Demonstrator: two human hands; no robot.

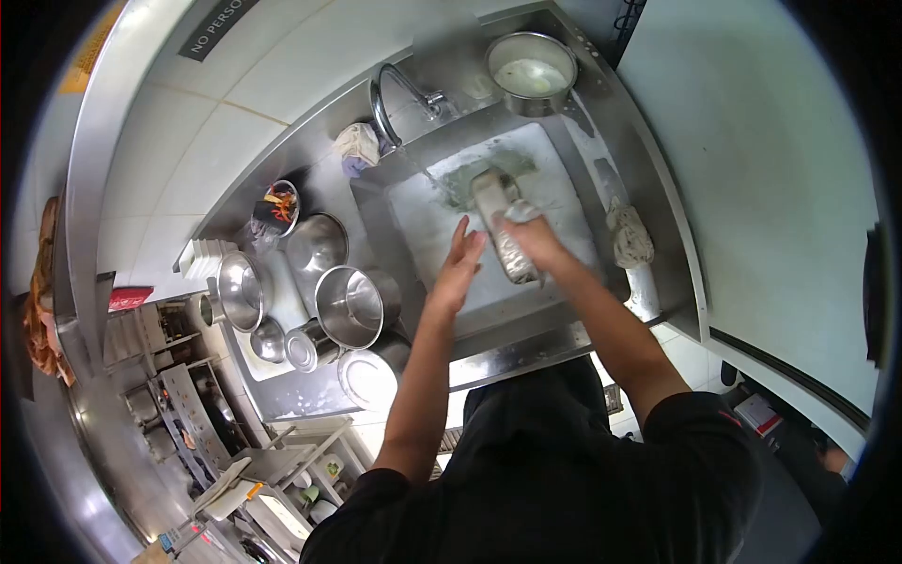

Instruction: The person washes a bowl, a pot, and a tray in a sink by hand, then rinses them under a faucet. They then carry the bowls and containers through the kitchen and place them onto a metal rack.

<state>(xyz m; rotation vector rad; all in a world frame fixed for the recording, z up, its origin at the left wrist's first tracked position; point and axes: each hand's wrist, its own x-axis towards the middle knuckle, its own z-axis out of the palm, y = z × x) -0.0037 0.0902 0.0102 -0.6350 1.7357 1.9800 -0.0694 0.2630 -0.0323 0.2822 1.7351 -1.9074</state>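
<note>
Above the sink (432,340) is a narrow rectangular metal pan (507,246), tilted and slightly blurred. My right hand (536,242) is closed at its right side around a whitish wad, perhaps a cloth or scrubber, pressed to the pan. My left hand (458,271) is just left of the pan, fingers apart and holding nothing. Under both hands a white board (427,226) lies in the sink, with greenish wet residue near its far end. Water runs from the curved faucet (378,99) onto that end.
A metal pot (532,73) with whitish liquid stands at the sink's far right corner. A crumpled rag (629,235) lies on the right ledge, another cloth (358,144) by the faucet. Metal bowls (242,291), a deep pot (355,307) and a lidded container (368,378) crowd the left counter.
</note>
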